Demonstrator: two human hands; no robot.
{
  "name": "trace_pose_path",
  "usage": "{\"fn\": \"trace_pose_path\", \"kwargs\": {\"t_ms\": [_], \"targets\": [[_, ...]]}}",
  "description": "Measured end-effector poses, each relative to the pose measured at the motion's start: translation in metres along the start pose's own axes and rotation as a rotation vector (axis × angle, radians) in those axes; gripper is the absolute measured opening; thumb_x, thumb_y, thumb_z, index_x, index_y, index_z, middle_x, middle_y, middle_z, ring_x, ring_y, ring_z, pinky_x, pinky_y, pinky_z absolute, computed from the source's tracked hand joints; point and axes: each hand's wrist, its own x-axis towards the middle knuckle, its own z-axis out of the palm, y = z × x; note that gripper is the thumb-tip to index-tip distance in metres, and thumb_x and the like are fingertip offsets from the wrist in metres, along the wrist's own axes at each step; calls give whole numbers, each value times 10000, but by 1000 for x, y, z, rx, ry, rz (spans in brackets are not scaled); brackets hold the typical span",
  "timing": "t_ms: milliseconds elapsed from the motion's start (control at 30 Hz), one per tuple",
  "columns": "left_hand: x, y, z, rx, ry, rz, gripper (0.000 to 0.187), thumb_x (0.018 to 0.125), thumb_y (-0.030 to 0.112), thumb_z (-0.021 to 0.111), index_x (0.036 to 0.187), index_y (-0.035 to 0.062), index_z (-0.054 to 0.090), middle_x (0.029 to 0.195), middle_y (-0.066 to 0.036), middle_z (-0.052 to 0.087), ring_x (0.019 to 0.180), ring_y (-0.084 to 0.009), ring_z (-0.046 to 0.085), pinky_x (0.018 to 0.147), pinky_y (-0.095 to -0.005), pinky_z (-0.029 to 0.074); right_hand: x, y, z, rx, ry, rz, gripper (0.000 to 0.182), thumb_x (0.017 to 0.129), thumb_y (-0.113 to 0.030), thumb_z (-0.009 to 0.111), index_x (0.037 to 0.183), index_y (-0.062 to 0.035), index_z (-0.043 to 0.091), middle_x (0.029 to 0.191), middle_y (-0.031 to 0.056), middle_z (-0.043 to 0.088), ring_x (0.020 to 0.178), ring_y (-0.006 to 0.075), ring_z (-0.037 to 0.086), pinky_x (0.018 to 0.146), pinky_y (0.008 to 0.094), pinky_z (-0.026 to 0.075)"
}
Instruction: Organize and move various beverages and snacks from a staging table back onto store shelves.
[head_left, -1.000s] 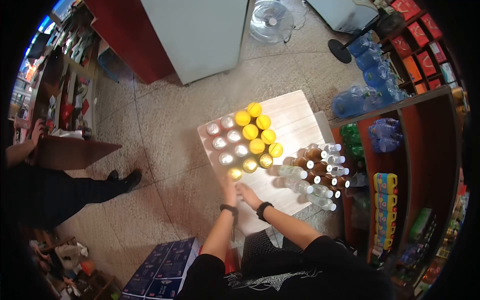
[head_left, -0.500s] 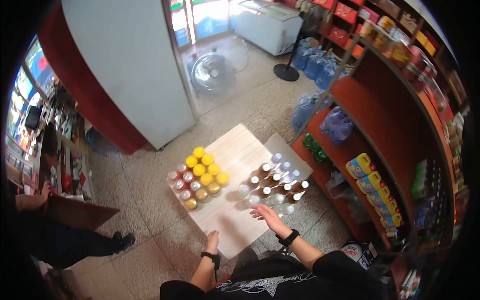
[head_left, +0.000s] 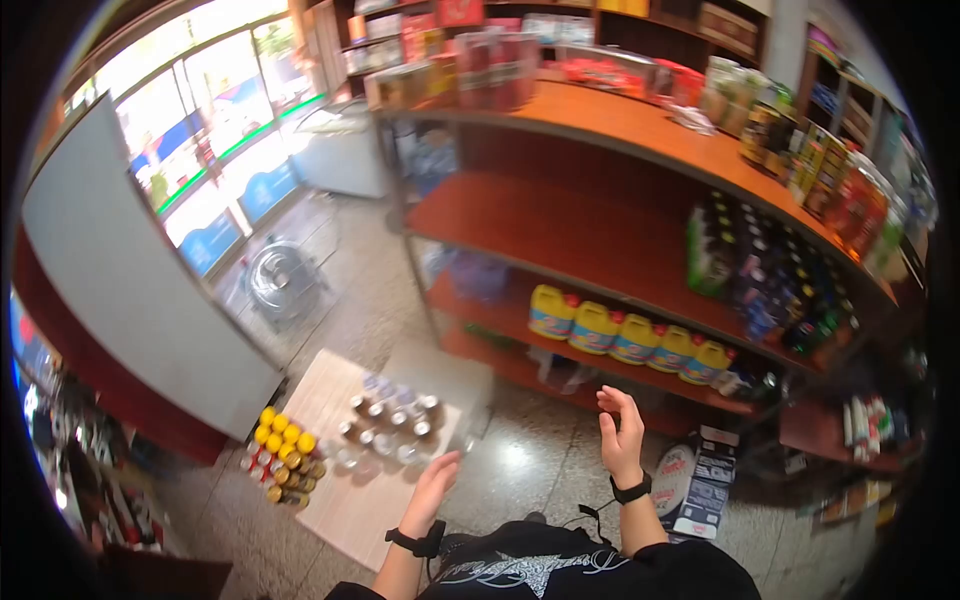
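My left hand (head_left: pixel 432 492) is held low beside the right edge of the pale wooden table (head_left: pixel 325 530), fingers stretched out and holding nothing. Nearest to it stand several bottles (head_left: pixel 378 410), brown and clear with pale caps, grouped at the table's right side. Farther left on the same table is a block of cans (head_left: pixel 285 450), some with yellow tops, others red or gold. My right hand (head_left: pixel 622 440) is raised over the floor to the right of the table. Its fingers are apart with nothing in them, in front of the shelf.
A red-brown shelf unit (head_left: pixel 560 225) rises ahead, with several yellow jugs (head_left: pixel 632 338) on a lower level and dark bottles (head_left: pixel 770 265) above. A box (head_left: pixel 705 490) stands on the floor at right. A fan (head_left: pixel 284 280) and a white freezer (head_left: pixel 345 155) are farther back.
The view has swung right toward the shelf, so the table appears farther left. My right hand has moved away from the bottles; my left is now the nearer one. The other person is out of view.
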Motion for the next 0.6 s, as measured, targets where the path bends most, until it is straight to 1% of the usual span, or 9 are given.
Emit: {"fn": "trace_pose_path", "kwargs": {"t_ms": [100, 167, 200, 333, 367, 400, 500, 533, 600], "targets": [[26, 13, 65, 66, -165, 40, 370, 876, 222, 454, 1190, 26, 445, 1187, -88, 480, 1095, -162, 449, 924, -281, 344, -17, 19, -69, -91, 152, 84, 271, 828, -102, 453, 1074, 0, 505, 949, 106, 566, 849, 196, 547, 763, 287, 428], [34, 16, 95, 192, -205, 204, 360, 871, 200, 466, 1182, 18, 453, 1178, -94, 488, 1093, -169, 448, 921, -284, 344, -25, 29, -98, -140, 195, 106, 269, 841, -125, 445, 1073, -4, 507, 949, 103, 566, 854, 191, 545, 762, 285, 428], [48, 21, 124, 239, -292, 245, 336, 864, 154, 476, 1165, 7, 467, 1163, -99, 500, 1091, -176, 449, 921, -284, 343, -44, 43, -125, -213, 305, 142, 268, 858, -156, 432, 1064, -4, 511, 947, 99, 567, 855, 183, 542, 761, 285, 427], [70, 31, 184, 265, -410, 255, 324, 855, 114, 487, 1158, 1, 471, 1156, -98, 508, 1085, -181, 458, 932, -287, 341, -67, 62, -171, -275, 502, 243, 266, 836, -161, 452, 1031, 4, 524, 922, 128, 572, 842, 229, 559, 754, 312, 437], [83, 33, 202, 268, -453, 260, 324, 855, 114, 487, 1158, 1, 471, 1156, -98, 508, 1085, -181, 458, 932, -287, 341, -67, 66, -182, -290, 540, 242, 324, 859, -243, 429, 1040, 11, 517, 918, 123, 570, 830, 214, 552, 748, 303, 434], [83, 34, 201, 266, -454, 269, 325, 849, 118, 500, 1153, 5, 476, 1149, -96, 513, 1079, -173, 463, 919, -279, 348, -69, 65, -182, -283, 542, 240, 395, 882, -324, 405, 1049, 18, 510, 914, 119, 569, 819, 200, 546, 743, 294, 431], [103, 48, 225, 280, -522, 292, 335, 839, 119, 519, 1154, 15, 477, 1141, -91, 518, 1071, -168, 470, 901, -282, 363, -54, 63, -192, -318, 534, 167, 417, 877, -344, 403, 1045, 23, 508, 919, 134, 569, 830, 236, 561, 752, 317, 437], [111, 55, 231, 270, -575, 307, 341, 836, 114, 524, 1158, 15, 473, 1146, -90, 514, 1074, -172, 469, 902, -286, 364, -46, 59, -194, -325, 508, 156, 533, 869, -443, 380, 1081, 35, 481, 925, 137, 568, 838, 235, 559, 750, 319, 438], [129, 62, 245, 264, -639, 313, 359, 828, 102, 535, 1169, 20, 462, 1167, -95, 499, 1091, -185, 460, 913, -299, 362, -27, 63, -203, -374, 493, 88, 560, 861, -454, 394, 1124, 38, 439, 941, 145, 562, 852, 242, 556, 761, 326, 436]]}}
